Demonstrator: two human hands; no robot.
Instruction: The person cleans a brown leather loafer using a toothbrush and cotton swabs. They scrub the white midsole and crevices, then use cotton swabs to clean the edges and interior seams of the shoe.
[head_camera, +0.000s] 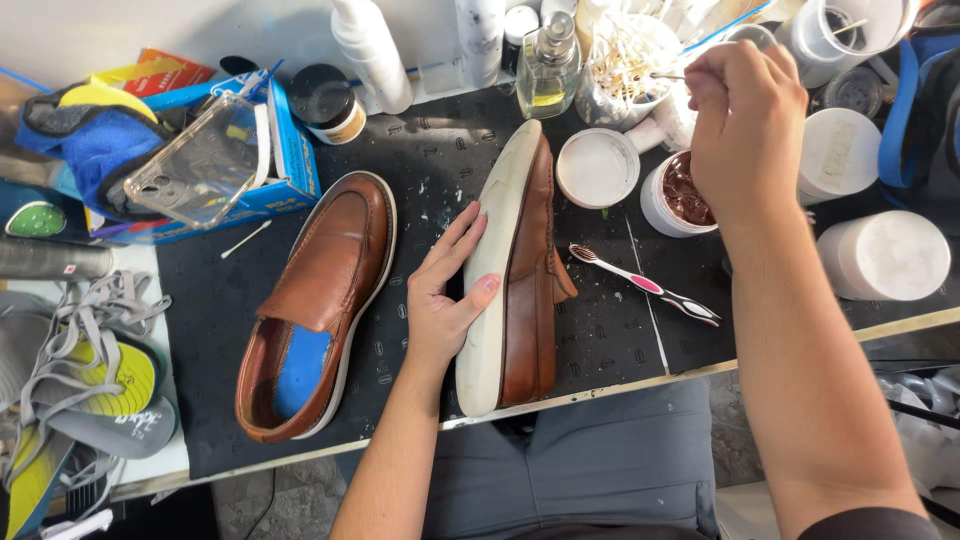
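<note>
left hand (440, 300) steadying loafer (520, 270) (on edge)

Both forearms bare, no rings or watch; dark sleeve edge at right elbow; grey trousers (600, 450) on lap.
</note>
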